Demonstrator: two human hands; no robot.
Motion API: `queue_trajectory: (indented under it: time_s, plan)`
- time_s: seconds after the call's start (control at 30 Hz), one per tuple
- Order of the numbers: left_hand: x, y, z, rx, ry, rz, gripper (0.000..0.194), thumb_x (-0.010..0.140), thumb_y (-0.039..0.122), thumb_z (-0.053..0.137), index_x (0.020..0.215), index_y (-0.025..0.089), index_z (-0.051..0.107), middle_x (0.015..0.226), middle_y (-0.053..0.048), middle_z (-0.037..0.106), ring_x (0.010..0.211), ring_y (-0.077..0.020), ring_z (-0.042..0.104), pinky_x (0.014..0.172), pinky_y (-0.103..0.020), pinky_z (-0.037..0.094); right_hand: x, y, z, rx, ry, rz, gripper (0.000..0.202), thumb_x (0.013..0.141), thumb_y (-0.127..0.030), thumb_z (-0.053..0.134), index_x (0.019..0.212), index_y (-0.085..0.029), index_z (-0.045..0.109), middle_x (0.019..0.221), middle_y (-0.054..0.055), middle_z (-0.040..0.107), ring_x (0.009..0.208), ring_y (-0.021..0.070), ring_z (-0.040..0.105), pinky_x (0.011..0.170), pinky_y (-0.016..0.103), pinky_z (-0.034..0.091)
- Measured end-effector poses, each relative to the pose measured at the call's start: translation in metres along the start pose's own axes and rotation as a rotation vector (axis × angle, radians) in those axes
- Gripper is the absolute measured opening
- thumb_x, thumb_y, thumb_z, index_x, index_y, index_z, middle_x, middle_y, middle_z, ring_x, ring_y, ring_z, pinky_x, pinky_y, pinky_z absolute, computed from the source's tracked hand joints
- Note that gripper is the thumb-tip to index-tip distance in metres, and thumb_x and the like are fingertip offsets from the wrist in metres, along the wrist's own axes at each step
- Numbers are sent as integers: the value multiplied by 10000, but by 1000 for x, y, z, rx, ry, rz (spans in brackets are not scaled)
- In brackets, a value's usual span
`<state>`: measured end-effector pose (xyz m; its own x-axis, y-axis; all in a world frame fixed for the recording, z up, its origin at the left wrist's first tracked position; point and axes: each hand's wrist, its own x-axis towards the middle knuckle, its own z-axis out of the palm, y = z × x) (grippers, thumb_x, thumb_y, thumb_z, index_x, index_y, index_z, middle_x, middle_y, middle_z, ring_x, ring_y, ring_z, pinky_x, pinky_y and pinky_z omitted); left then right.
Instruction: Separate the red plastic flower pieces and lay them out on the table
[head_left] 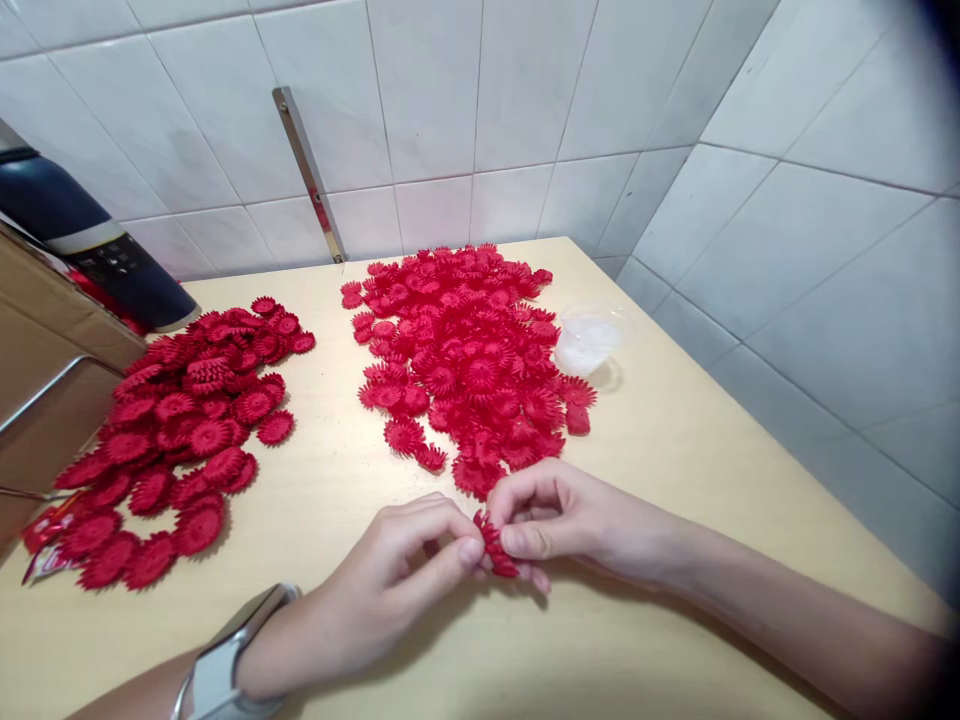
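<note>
Between my two hands is a small red fringed flower piece (495, 548), seen nearly edge-on. My left hand (420, 560), with a watch on its wrist, pinches its left side between thumb and fingers. My right hand (547, 515) grips the upper right side, thumb across the front. Just beyond my fingers lies a large heap of similar red flower pieces (480, 375), some lying flat and some tilted. A second pile of red flower pieces (202, 435), which look rounder and fuller, spreads over the left of the table. Whatever is behind my fingers is hidden.
A clear plastic container (589, 340) stands right of the heap. At left are a cardboard box (45, 330), a dark bottle (82, 235) leaning at an angle, and a small red wrapper (49, 540). A metal strip (307, 175) leans on the tiled wall behind the table (675, 480).
</note>
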<state>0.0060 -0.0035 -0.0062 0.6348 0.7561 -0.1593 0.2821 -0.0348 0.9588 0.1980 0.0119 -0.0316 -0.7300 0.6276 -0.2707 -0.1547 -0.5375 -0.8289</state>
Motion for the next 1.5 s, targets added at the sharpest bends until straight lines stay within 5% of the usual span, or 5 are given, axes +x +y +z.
queue_trajectory:
  time_s: [0.43,0.63,0.97,1.17,1.5]
  plan:
    - [2,0,5,23,58,-116,164,797,224,521,676,129,577,681,-7,564,641,-119,486,596,-215,376,-2,-1,18,-267,131,37,101,677,-61,535,671,-146,482,540,-67,450,470,40,358,429,155,256]
    - [0,-1,3,110,100,-83,155,763,128,478,626,139,549,632,-10,570,609,-125,490,576,-221,373,-6,-5,23,-906,258,-148,107,673,-69,479,637,-166,450,588,-26,459,533,95,402,479,205,296]
    - [-9,5,5,588,103,371,197,780,39,403,648,144,504,627,-48,516,629,-145,467,590,-248,382,3,-6,1,-1539,488,-624,155,745,-59,363,651,-171,417,612,30,465,535,130,396,487,245,329]
    - [-19,8,10,624,-330,481,242,822,55,373,700,154,558,641,-78,590,624,-170,500,573,-274,390,2,-19,-21,-1531,816,-621,132,745,-87,420,653,-180,436,610,17,476,541,136,419,519,267,342]
    - [-1,0,3,128,292,-73,199,854,241,445,703,154,541,650,-2,532,599,-122,480,560,-225,378,-1,-16,-11,-925,725,-511,126,849,-214,440,760,-175,521,672,15,537,581,133,492,526,256,397]
